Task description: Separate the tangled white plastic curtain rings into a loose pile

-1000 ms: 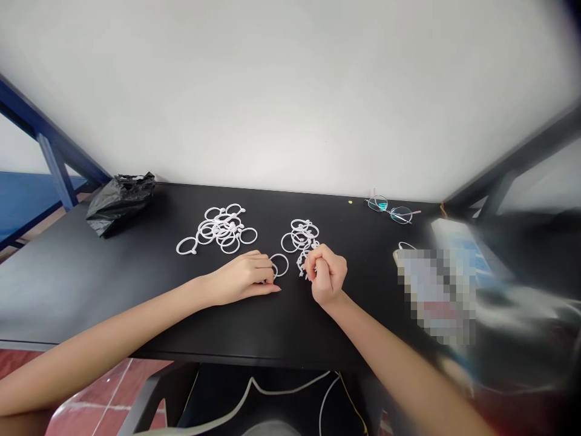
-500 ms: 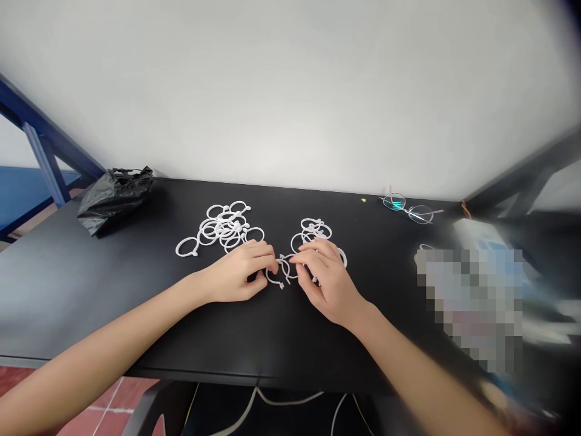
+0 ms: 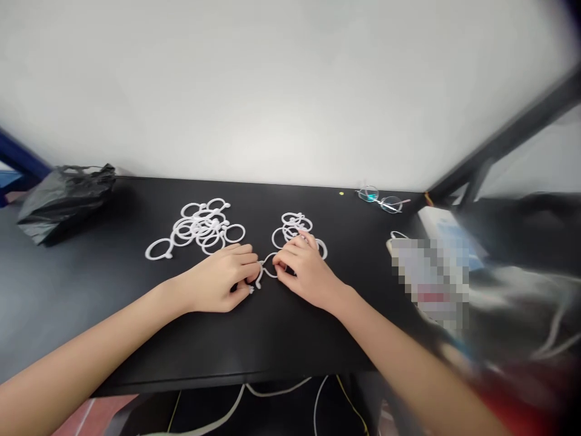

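Note:
My left hand (image 3: 216,280) is closed on a white shower curtain ring (image 3: 259,280) that hangs open, its loose ends showing beside my fingertips. My right hand (image 3: 308,269) pinches another white ring (image 3: 267,274), which touches or links with the first; I cannot tell which. Beyond my left hand lies a pile of white rings (image 3: 200,227), each with a small knobbed clasp. Part of a smaller group of rings (image 3: 290,233) is hidden behind my right hand.
A black plastic bag (image 3: 68,197) sits at the far left of the black table (image 3: 218,348). Eyeglasses (image 3: 380,201) rest near the wall. On the right are a white box (image 3: 438,221) and a partly blurred flat object (image 3: 426,278). Cables (image 3: 281,390) hang below the front edge.
The view has shifted right, so things on the table appear further left. Both hands stay close together at the rings, and my right thumb and fingertips have drawn together on its ring.

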